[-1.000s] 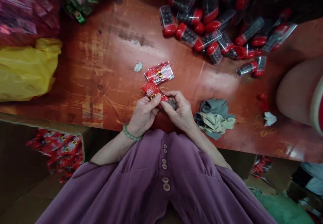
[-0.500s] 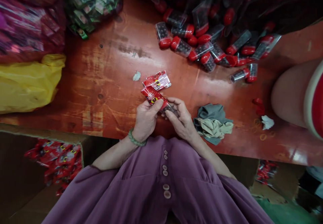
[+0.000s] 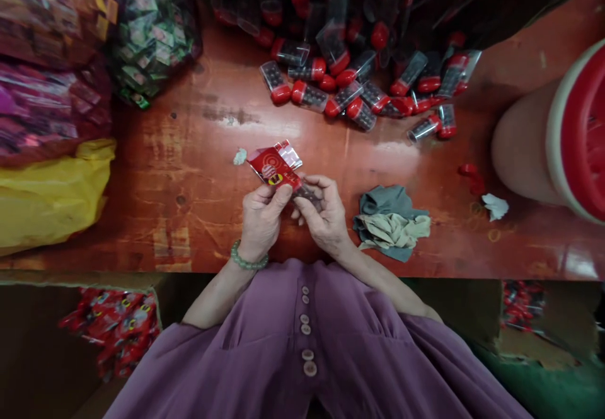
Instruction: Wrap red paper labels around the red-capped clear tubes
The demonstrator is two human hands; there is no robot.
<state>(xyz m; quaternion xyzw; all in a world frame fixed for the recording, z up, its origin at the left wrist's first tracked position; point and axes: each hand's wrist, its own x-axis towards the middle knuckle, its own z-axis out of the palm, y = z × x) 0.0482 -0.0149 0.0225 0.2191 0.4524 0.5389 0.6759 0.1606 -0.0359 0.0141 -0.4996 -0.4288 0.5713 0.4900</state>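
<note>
Between both hands, low over the table, is a red printed packet (image 3: 270, 166) with a yellow mark. My left hand (image 3: 263, 217), a green bead bracelet at its wrist, pinches the packet's lower edge between thumb and fingers. My right hand (image 3: 326, 214) has its fingers closed round a clear tube (image 3: 309, 193) with dark contents, whose near end meets the packet. Part of the tube is hidden by the fingers. Just behind the held packet, more shiny packets (image 3: 290, 154) lie on the red-brown table (image 3: 208, 173).
Many red-capped tubes (image 3: 309, 96) are heaped at the back. Bags of packets (image 3: 151, 34) and a yellow bag (image 3: 51, 195) stand left. Right are crumpled cloths (image 3: 392, 223) and a red-rimmed bucket (image 3: 529, 142). Below the table edge, a carton holds red packets (image 3: 125, 321).
The view has shifted. The held packet now lies wider and flatter over the loose packets, covering more of them. Both hands keep their grips.
</note>
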